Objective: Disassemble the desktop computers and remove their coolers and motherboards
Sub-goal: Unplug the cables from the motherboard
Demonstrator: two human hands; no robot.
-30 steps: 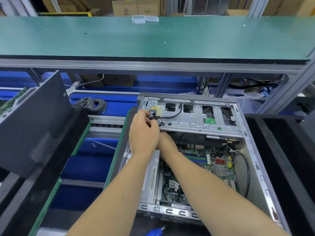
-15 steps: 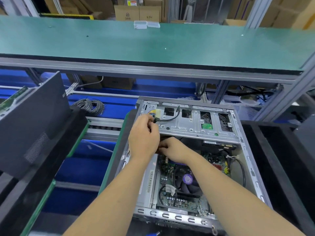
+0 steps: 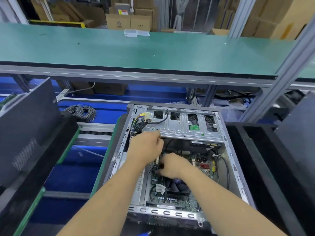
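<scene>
An open desktop computer case [image 3: 237,169] lies on its side in front of me. Inside it I see the green motherboard [image 3: 204,166] and the black cooler fan [image 3: 177,184]. A bundle of yellow and black power cables [image 3: 142,119] with a pale connector lies over the silver drive cage [image 3: 180,126]. My left hand [image 3: 146,147] is curled just below the cage's front edge, fingers hidden among the cables. My right hand [image 3: 172,165] reaches down to the board's upper left and pinches something small there; what it holds is hidden.
A dark computer side panel [image 3: 29,126] leans at the left. A grey cable coil [image 3: 80,111] lies on the blue surface behind. A long green shelf [image 3: 153,51] spans above. Black foam-lined trays [image 3: 265,167] stand at the right. A blue tool tip [image 3: 144,233] shows at the bottom edge.
My left hand has left the pale connector on the drive cage and dropped below the cage's edge. My right hand moved down and nearer, onto the motherboard beside the cooler.
</scene>
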